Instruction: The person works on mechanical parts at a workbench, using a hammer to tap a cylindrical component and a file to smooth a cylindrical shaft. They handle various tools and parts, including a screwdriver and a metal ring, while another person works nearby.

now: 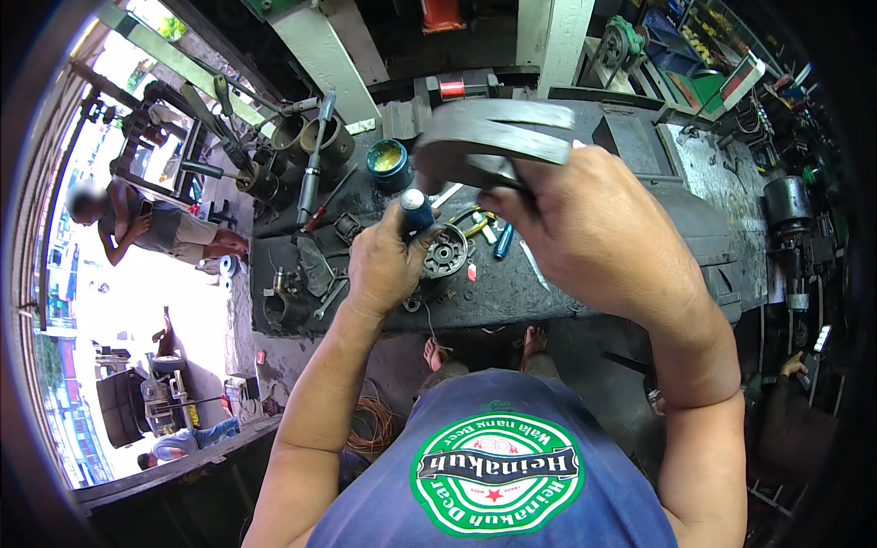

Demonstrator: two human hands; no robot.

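My left hand [384, 260] grips a short blue cylindrical tool [417, 208] with a metal cap, held upright over a round metal housing [445, 250]. My right hand [562, 219] is closed on a claw hammer [480, 137], whose head hangs in the air just above and beyond the blue tool. Around the housing on the dark workbench [630, 274] lie yellow-handled tools [475, 222], a blue screwdriver [503, 240] and a small red piece [471, 272]. An open blue tin with yellowish contents [387, 164] stands beyond my left hand.
At the back left are metal pots of tools [325, 137]; spanners [329, 297] lie left. A standing person [155, 219] and another in blue jeans [187, 443] are at the left; a person's hand [793, 363] shows at far right, below machinery [787, 219]. Coiled cable [370, 420] lies below.
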